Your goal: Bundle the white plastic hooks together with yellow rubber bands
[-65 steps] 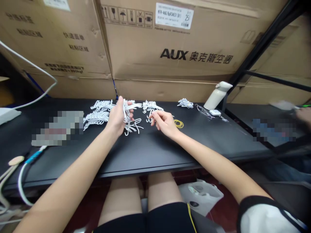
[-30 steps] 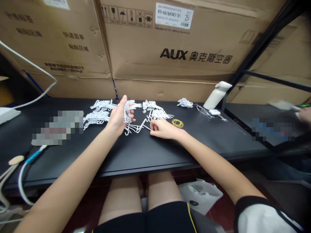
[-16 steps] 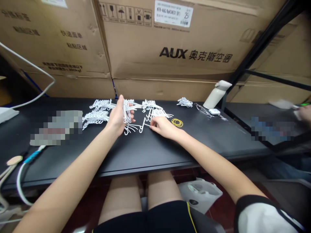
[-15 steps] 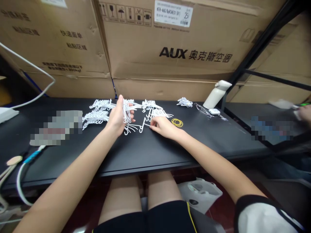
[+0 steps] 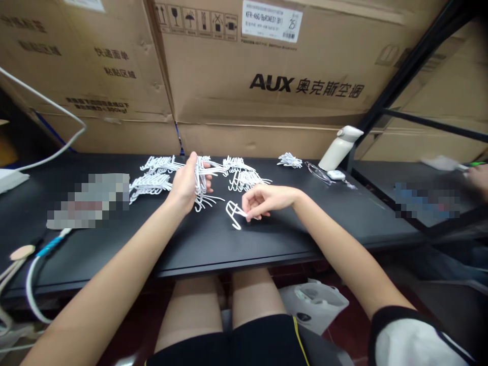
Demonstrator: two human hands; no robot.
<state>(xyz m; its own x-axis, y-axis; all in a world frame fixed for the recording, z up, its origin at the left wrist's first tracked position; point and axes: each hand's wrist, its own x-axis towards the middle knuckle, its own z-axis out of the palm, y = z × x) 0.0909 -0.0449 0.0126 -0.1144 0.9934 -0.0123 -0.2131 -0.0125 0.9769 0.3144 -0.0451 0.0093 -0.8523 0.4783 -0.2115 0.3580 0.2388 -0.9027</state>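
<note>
My left hand [image 5: 185, 182] is closed round a stack of small white plastic hangers [image 5: 203, 184], held upright above the black table [image 5: 213, 239]. My right hand [image 5: 260, 201] pinches a single white hanger [image 5: 234, 213], lifted just off the table to the right of the stack. Loose piles of the same hangers lie behind my hands: a left pile [image 5: 152, 175], a middle pile [image 5: 244, 175] and a small far pile [image 5: 290, 161].
Big cardboard boxes [image 5: 267, 76] wall off the table's back edge. A white bottle [image 5: 340, 147], glasses [image 5: 319, 174] and a small white tag [image 5: 337, 176] lie at the right. White cables [image 5: 34, 274] hang at the left. Another person's hand [image 5: 476, 178] works at the far right.
My right hand has lifted one hanger off the table and drawn it nearer to me, turning palm-down into a pinch. The yellow rubber bands by it are now hidden. My left hand stays put.
</note>
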